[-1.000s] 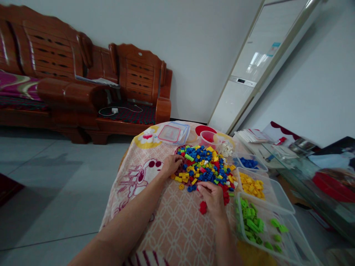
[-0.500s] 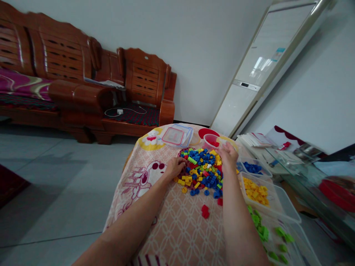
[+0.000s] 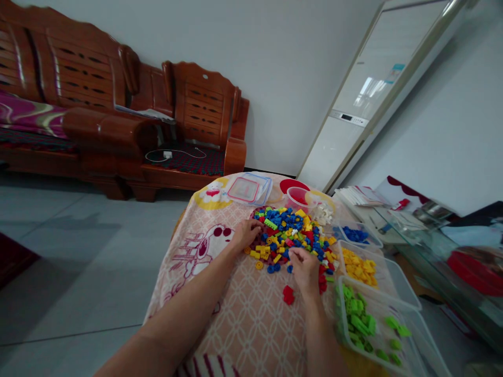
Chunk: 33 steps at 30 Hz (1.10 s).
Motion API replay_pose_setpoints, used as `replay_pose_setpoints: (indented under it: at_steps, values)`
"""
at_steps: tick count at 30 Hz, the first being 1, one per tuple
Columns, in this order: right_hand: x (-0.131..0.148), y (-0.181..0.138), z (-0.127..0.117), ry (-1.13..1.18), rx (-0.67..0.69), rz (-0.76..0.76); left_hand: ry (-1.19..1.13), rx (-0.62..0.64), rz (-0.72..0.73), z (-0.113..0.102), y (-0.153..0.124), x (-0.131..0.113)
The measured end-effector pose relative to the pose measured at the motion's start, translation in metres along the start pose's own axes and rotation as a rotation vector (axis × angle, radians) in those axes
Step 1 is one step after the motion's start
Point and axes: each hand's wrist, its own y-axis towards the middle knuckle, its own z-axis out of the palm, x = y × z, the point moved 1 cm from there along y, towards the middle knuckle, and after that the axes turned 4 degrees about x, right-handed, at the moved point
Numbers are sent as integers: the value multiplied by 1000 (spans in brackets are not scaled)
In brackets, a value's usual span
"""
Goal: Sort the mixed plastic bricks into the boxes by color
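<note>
A mixed pile of toy building bricks (image 3: 288, 230) in blue, yellow, red and green covers a dark red base on the cloth. At the pile's left edge rests my left hand (image 3: 247, 234), its fingers curled in; what they hold, if anything, is hidden. My right hand (image 3: 306, 269) is over the near right side of the pile, thumb and fingers pinched together beside blue bricks. Whatever is in that pinch is too small to make out. A few red bricks (image 3: 288, 295) lie on the cloth just left of my right wrist.
To the right stand clear boxes with green bricks (image 3: 359, 319), yellow bricks (image 3: 358, 268) and blue bricks (image 3: 356, 235). White bricks (image 3: 323, 213) and a round tub (image 3: 299, 197) with red inside are behind the pile. Box lids (image 3: 244, 189) lie at the far left of the patterned tablecloth (image 3: 255, 324).
My right hand has come back from beside the round tub to the near side of the pile. White bricks now show where it was. My left hand stays at the pile's left edge.
</note>
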Motion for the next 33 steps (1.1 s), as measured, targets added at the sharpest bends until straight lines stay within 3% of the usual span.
replay_pose_setpoints:
  at_steps: [3, 8, 12, 16, 21, 25, 28, 33]
  values:
    - [3, -1, 5, -181, 55, -70, -7, -3, 9, 0, 1, 2]
    - [5, -5, 14, -604, 115, -35, 16, -2, 21, 0, 1, 2]
    - [5, -8, 15, -730, 136, -10, 20, -8, 10, 0, 0, 0]
    - [6, -9, 14, -691, 96, -25, 25, -12, 12, -1, -1, -1]
    - [8, -6, 18, -378, -48, -166, 9, -5, 18, 1, 1, 2]
    - [7, -4, 27, -222, -45, -251, -6, -10, 20, 1, 2, 3]
    - [9, -4, 31, -241, -10, -280, -10, -14, 19, 1, 1, 2]
    - [18, -4, 33, -473, 45, -230, -1, -10, 29, 0, 0, -1]
